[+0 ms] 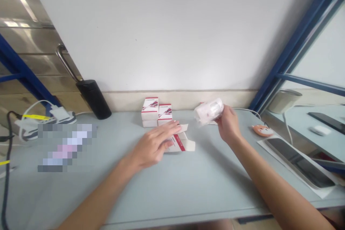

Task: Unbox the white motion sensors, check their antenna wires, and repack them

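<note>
My left hand (152, 145) grips a small white-and-red cardboard box (179, 143) that lies on its side, thumb on the near face and fingers over the top. The box's open end, flaps spread, faces right. Raised above the table, my right hand (229, 124) is closed on a white item wrapped in clear plastic (208, 111); what is inside the wrap is blurred. Behind my left hand stand closed boxes of the same print, including a taller one (150, 111) and a shorter one (165, 114). Another red-and-white piece is mostly hidden behind the wrapped item.
On the pale table (167, 194), a black cylinder (94, 99) leans at the back left near a power strip (48, 125) with cables. A blurred-out object (67, 147) lies left. To the right are an orange animal-shaped thing (262, 130) and a dark flat device (299, 161).
</note>
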Demonstrator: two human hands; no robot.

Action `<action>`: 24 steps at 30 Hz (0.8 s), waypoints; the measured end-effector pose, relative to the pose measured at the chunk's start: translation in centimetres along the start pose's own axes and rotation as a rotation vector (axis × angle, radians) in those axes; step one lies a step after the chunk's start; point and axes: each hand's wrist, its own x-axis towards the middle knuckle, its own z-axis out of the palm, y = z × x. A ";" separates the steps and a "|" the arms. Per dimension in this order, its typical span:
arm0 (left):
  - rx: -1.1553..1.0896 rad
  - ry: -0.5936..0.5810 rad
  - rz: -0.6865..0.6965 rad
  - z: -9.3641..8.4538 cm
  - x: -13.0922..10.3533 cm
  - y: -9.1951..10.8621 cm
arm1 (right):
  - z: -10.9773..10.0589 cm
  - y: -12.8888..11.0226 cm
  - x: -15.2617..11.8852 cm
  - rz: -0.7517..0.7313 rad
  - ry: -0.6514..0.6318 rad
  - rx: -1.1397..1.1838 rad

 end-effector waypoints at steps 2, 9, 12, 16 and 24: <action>-0.031 0.061 0.054 0.2 -0.1 0.0 | -0.1 0.3 0.2 0.054 -0.044 0.035; -0.066 0.063 -0.138 -0.1 -0.1 0.1 | 0.2 1.1 0.0 0.135 -0.088 0.033; -0.094 -0.002 -0.250 -1.0 0.0 0.5 | 0.4 1.1 -0.5 0.165 -0.127 0.029; -0.057 -0.088 -0.305 -1.3 0.1 0.5 | 0.4 1.2 -0.9 0.183 -0.185 0.013; 0.151 0.149 -0.049 -0.2 0.1 -0.1 | 1.1 1.3 -2.2 0.248 -0.199 0.007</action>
